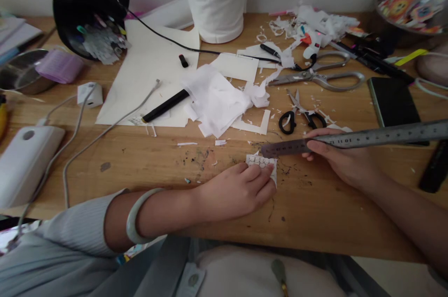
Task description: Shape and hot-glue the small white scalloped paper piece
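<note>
While left hand (241, 189) overlies paper (255, 160) — right (341, 161) holds ruler (381, 135).

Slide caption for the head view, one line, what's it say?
Left hand on a small drawn-on paper, right hand holding a metal ruler, black-handled scissors beyond.

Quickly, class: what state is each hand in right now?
Left hand: fingers on the small patterned paper; whether gripping cannot be told.
Right hand: closed, holding the metal ruler.

Matt metal ruler (378, 137), smooth wooden table (136, 166).
</note>
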`<state>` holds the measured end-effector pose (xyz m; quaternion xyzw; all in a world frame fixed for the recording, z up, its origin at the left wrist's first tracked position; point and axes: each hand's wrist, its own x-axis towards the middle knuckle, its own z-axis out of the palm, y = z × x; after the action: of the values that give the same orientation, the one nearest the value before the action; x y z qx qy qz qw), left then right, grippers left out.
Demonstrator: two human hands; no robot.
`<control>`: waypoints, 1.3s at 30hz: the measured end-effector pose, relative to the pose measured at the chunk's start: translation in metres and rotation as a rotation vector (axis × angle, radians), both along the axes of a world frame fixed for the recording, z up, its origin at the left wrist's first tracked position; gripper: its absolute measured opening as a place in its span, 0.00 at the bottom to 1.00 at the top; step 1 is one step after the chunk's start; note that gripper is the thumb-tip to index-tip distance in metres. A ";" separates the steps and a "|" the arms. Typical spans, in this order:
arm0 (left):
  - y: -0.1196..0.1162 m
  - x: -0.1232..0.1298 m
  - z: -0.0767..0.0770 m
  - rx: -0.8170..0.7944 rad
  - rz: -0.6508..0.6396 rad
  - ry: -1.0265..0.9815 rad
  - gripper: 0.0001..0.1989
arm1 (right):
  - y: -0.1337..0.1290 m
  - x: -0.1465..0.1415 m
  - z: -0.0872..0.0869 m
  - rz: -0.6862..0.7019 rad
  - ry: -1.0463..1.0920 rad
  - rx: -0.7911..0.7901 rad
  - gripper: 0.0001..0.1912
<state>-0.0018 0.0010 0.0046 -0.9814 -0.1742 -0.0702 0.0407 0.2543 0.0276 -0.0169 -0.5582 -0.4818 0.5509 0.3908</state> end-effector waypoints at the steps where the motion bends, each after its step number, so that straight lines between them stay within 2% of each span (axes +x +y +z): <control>1: 0.000 0.000 0.000 -0.001 0.001 0.003 0.08 | 0.000 0.001 -0.001 0.013 -0.013 0.003 0.09; 6: 0.000 0.000 -0.001 -0.004 0.002 0.005 0.09 | 0.000 0.002 0.001 0.062 -0.025 -0.004 0.09; 12: 0.003 -0.002 -0.001 -0.009 -0.044 -0.010 0.09 | 0.000 -0.004 0.003 -0.030 -0.024 0.001 0.11; 19: 0.008 -0.002 -0.003 -0.014 -0.078 -0.097 0.09 | 0.000 -0.004 0.005 0.037 -0.047 0.013 0.08; 28: 0.008 -0.003 -0.003 -0.039 -0.055 -0.128 0.08 | 0.000 -0.004 0.005 0.026 0.056 -0.007 0.07; 39: 0.008 -0.002 -0.003 -0.045 -0.045 -0.138 0.08 | 0.000 -0.003 0.004 0.013 0.015 -0.014 0.09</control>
<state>-0.0040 0.0089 0.0012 -0.9785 -0.1561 -0.1344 0.0050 0.2510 0.0277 -0.0130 -0.5534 -0.4787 0.5610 0.3870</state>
